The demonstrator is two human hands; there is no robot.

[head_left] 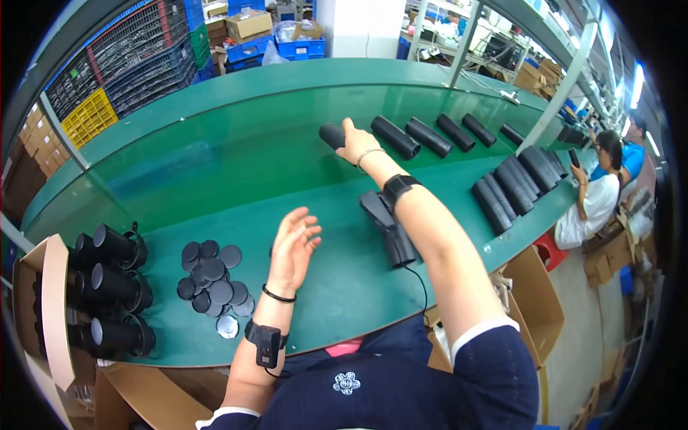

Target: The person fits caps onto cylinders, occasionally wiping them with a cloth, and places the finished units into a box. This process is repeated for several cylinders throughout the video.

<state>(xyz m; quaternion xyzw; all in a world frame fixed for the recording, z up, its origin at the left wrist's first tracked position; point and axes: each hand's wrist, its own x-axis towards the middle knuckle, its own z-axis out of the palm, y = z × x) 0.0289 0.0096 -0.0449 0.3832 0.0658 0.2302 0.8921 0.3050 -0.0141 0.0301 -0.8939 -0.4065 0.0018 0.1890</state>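
Note:
My right hand (356, 145) stretches far forward over the green worktop and grips the near end of a black cylinder (330, 135), which lies tilted at the left end of a row of similar ones. My fingers partly hide that end. My left hand (292, 249) hovers palm inward above the near bench, fingers loosely spread and nothing in them. Left of it lies a heap of black round discs (213, 269), with one silvery disc (227, 327) at its near edge. Below my right forearm rests a black corded hand-held device (387, 228), partly covered by the arm.
More black cylinders (428, 137) line the far strip. Others lie grouped (494, 204) at the right. At the left edge, a cardboard box (56, 308) stands beside stacked black cylinders with ring-like parts (115, 290). A metal post (562, 89) rises at right; two people sit beyond.

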